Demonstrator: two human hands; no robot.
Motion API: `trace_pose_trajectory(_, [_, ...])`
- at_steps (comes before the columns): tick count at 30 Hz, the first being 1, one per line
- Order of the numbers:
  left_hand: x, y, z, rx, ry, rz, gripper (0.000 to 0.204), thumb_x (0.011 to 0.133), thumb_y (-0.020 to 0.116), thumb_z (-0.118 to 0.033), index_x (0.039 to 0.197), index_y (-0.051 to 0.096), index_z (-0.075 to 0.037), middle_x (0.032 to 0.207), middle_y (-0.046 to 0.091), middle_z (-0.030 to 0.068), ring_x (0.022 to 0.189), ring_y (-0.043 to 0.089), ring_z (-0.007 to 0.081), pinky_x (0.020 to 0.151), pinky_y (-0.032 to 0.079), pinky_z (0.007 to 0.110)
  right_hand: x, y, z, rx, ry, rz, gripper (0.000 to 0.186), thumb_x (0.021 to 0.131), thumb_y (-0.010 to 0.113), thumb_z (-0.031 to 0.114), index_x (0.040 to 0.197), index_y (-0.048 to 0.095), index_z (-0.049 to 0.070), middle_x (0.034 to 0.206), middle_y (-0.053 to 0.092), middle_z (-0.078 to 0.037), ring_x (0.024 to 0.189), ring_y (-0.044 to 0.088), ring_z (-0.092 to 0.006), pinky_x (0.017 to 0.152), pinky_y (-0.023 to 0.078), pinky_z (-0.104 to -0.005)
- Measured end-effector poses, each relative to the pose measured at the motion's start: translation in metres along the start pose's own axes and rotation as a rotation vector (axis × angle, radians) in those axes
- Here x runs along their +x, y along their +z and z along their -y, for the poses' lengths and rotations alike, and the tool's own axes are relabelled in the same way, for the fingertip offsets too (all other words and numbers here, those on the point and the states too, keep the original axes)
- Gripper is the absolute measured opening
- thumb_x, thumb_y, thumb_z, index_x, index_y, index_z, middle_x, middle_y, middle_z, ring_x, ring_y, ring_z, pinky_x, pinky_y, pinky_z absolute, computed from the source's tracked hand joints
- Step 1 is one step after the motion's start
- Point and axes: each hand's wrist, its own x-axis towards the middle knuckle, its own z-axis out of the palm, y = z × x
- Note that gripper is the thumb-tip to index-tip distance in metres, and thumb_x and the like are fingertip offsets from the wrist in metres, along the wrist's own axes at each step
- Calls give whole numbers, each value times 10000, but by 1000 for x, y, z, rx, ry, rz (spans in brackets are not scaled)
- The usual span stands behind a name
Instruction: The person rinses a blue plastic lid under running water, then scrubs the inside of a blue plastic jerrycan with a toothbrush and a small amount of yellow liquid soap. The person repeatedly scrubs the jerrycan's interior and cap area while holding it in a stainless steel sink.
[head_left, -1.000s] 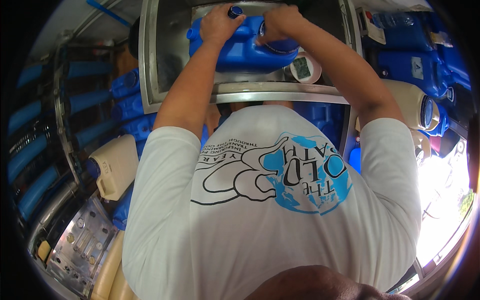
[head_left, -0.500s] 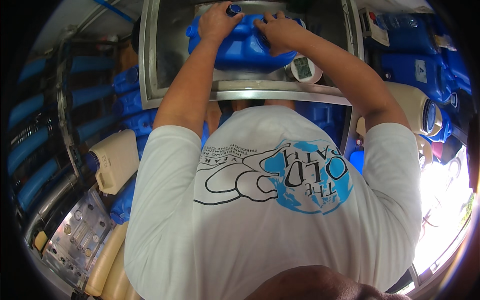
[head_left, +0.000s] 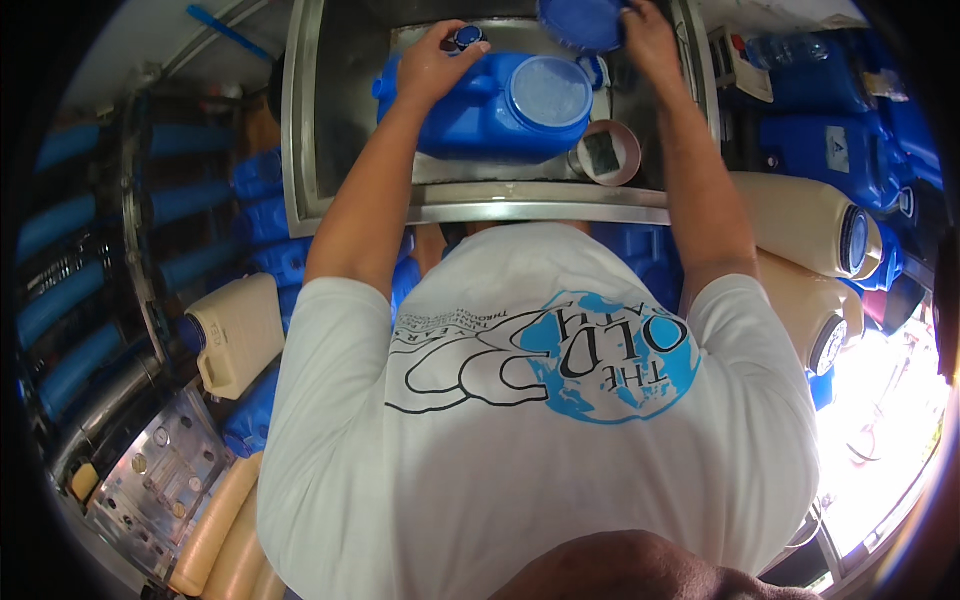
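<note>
Lid (head_left: pixel 582 22) — right hand (head_left: pixel 651 42) gripping edge | left hand (head_left: pixel 428 68) gripping cap (head_left: pixel 469 37) | gap left of jerrycan (head_left: pixel 470 126) to basin rim (head_left: pixel 298 130)

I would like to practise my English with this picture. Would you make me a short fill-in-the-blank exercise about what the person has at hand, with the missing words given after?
1. The lid is held in the ____ hand.
2. The wide mouth of the jug is ____, not covered.
3. The small cap by the left hand is dark ____.
4. The pad in the bowl is dark ____.

Missing words: right; open; blue; green.
</note>
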Motion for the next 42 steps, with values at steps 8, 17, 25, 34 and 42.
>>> trace_pose_trajectory(8, [18, -7, -19, -242, -49, 186, 587, 775, 837, -459, 1190, 699, -68, 1158, 692, 94, 1056, 659, 212, 974, 497, 325, -11, 57, -4, 64, 64, 334, 439, 806, 749, 233, 1203, 642, 80, 1149, 660, -169, 1042, 667, -342, 905, 530, -420])
trace_pose_trajectory(17, [12, 17, 5, 304, 62, -240, 580, 763, 815, -464, 1200, 686, -105, 1378, 562, 180, 1234, 570, 355, 1033, 475, 425, -22, 50, 16, -573, -310, 606, 181, 829, 666, 179, 974, 667, 71, 954, 680, -164, 906, 668, -376, 797, 531, -468])
trace_pose_trajectory(25, [4, 12, -4, 374, -5, -165, 593, 790, 782, -481, 1264, 647, -151, 1435, 527, 118, 1188, 618, 327, 970, 525, 433, -21, 40, 32, -579, -288, 747, 179, 814, 635, 148, 974, 618, 69, 905, 676, -178, 889, 655, -398, 790, 522, -489])
trace_pose_trajectory(34, [8, 15, 11, 85, 144, -228, 502, 859, 718, -443, 1227, 602, -121, 1410, 528, 199, 1254, 549, 387, 1024, 464, 455, 53, 35, 44, -503, -494, 327, 232, 834, 650, 138, 1042, 589, 55, 1056, 624, -189, 945, 632, -396, 814, 527, -449])
trace_pose_trajectory(42, [5, 8, 2, 58, 103, -58, 660, 789, 782, -484, 1287, 551, -117, 1460, 484, 205, 1287, 528, 385, 1008, 480, 451, 40, 109, 10, -92, -176, 680, 552, 879, 666, 218, 1381, 516, 46, 1010, 693, -248, 936, 685, -368, 840, 519, -416])
